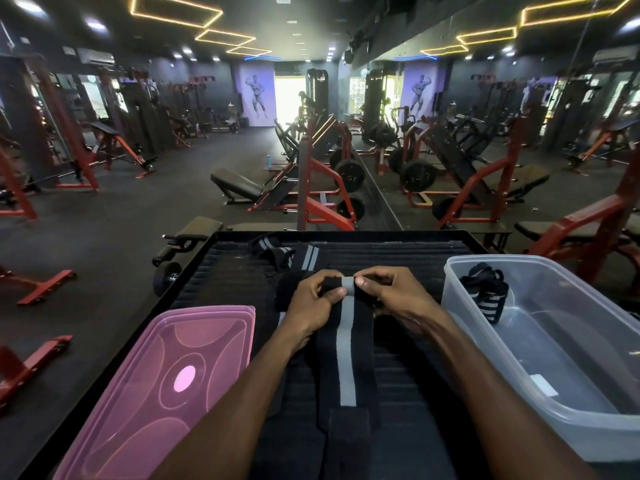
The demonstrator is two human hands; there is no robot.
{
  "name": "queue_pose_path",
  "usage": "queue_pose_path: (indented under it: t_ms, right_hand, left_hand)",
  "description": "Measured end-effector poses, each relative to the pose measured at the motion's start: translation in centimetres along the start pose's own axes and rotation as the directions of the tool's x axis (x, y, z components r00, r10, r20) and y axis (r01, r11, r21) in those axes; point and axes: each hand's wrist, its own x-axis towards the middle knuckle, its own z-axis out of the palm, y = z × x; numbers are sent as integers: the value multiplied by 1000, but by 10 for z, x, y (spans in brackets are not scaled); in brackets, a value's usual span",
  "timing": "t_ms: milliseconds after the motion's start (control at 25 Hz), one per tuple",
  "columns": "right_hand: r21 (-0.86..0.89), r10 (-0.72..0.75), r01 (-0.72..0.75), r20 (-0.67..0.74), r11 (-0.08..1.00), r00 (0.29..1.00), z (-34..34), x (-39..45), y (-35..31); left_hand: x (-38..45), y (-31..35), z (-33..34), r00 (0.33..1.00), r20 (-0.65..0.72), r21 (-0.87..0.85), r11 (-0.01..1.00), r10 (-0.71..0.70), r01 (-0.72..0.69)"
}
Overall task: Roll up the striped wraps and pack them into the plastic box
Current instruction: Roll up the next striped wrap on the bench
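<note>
Gym surface [221,271]: my left hand [313,306] and right hand [391,294] pinch the striped wrap [346,341], rolling it; next, keep it tight.

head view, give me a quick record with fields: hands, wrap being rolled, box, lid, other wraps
left hand: pinching the rolled far end of the wrap
right hand: pinching the same roll from the other side
wrap in hand: black with a grey stripe, mostly unrolled, lying flat toward the person
plastic box: clear, open, on the right
packed wrap: one in the box's far corner
lid: pink, off, on the left
loose wraps: unrolled, beyond the hands
</note>
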Motion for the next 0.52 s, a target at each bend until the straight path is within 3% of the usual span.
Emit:
queue_pose_path:
  t_ms: [120,240,520]
  right_hand:
    - [-120,-89,82,-59,989,994,-2,4,4]
    - [-132,-111,99,-80,986,991,-3,3,2]
    - [-127,-124,116,-51,985,991,-1,0,0]
  left_hand:
    - [-2,0,1,999,36,-79,997,-19,22]
    - [-2,4,0,985,50,-183,968,-164,170]
    - [-1,3,0,951,151,-100,953,-269,285]
